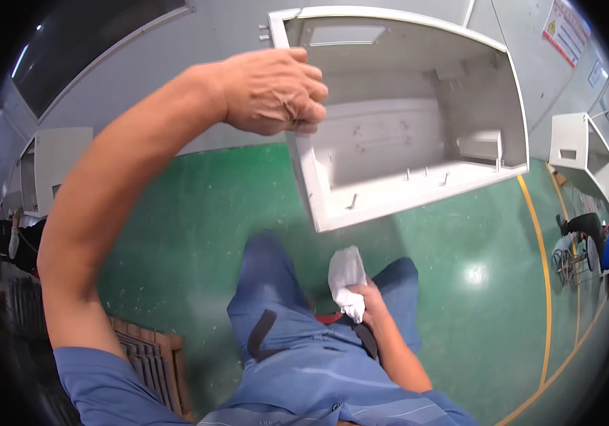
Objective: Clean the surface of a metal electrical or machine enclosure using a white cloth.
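While my right hand (371, 301) clutches crumpled white cloth (347, 275), my left hand (274, 92) grips a white metal box (398, 110), likely steadying; next move needs firmness.

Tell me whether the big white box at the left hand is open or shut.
Open: the white box has an uncovered near side, showing its inner walls and studs.

Gripping with the left hand (274, 94) the left edge of white cabinet (388, 122); on this cabinet's near side, holding white cloth (347, 273) in the right hand (371, 301).
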A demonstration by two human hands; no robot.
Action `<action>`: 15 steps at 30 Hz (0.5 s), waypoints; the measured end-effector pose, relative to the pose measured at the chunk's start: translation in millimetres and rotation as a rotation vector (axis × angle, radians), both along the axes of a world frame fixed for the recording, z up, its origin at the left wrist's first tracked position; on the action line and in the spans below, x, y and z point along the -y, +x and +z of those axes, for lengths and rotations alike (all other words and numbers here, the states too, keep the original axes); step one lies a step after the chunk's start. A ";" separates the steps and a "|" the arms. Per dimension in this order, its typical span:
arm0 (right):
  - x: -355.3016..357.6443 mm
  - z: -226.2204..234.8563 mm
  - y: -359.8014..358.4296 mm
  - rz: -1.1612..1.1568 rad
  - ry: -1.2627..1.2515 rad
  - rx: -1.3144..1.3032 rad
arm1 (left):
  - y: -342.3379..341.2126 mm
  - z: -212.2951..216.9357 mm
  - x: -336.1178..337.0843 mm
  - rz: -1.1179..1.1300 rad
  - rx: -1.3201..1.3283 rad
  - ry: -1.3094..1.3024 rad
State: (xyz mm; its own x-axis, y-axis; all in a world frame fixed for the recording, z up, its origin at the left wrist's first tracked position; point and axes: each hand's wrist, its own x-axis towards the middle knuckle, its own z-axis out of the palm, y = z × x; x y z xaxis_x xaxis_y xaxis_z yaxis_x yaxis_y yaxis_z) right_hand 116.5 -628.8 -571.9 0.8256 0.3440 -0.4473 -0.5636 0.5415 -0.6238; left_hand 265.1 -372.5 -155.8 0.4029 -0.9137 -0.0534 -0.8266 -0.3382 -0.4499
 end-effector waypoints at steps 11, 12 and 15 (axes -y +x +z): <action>9.3 27.5 -11.4 0.123 -0.060 0.149 | 34.4 -54.5 53.5 0.071 -0.164 -0.101; 12.0 35.6 -12.5 0.103 -0.058 0.153 | 44.1 -59.1 62.7 0.068 -0.186 -0.116; 8.1 62.0 -2.3 0.063 -0.101 0.217 | 64.7 -76.3 66.6 0.140 -0.230 -0.164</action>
State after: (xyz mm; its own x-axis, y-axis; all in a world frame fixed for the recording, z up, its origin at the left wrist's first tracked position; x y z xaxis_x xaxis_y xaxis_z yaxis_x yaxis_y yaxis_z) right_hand 114.2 -636.9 -510.0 0.8845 0.3600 -0.2967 -0.4410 0.4380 -0.7834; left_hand 329.8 -439.1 -232.1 0.5200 -0.8540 -0.0143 -0.8406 -0.5087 -0.1861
